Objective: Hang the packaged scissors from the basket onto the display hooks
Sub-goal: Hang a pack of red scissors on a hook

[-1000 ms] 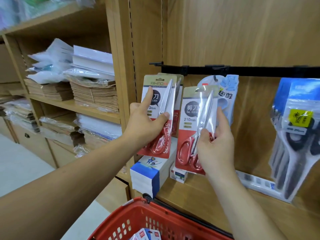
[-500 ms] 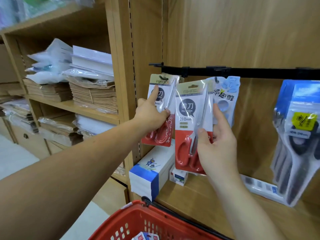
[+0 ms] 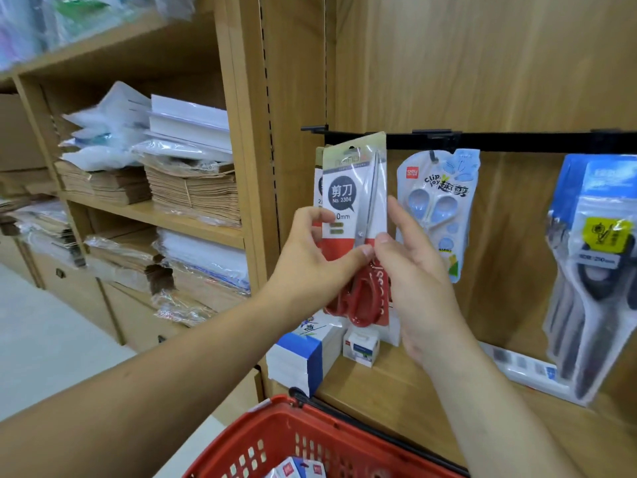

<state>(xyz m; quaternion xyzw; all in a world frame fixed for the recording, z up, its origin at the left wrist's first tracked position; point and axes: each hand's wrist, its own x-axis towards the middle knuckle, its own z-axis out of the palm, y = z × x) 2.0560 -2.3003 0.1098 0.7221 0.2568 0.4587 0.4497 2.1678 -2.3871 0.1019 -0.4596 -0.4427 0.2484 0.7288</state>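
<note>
Packs and basket, counted
Two red-handled carded scissors packs (image 3: 355,188) between left hand (image 3: 310,260) and right hand (image 3: 417,277); one pale-blue scissors pack (image 3: 437,201) just right; one red plastic basket (image 3: 275,430) below.

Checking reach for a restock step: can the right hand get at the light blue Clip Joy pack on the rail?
Probably yes. The light blue pack hangs just beside the right hand, nothing between, though that hand is pinching the red scissors pack.
</note>
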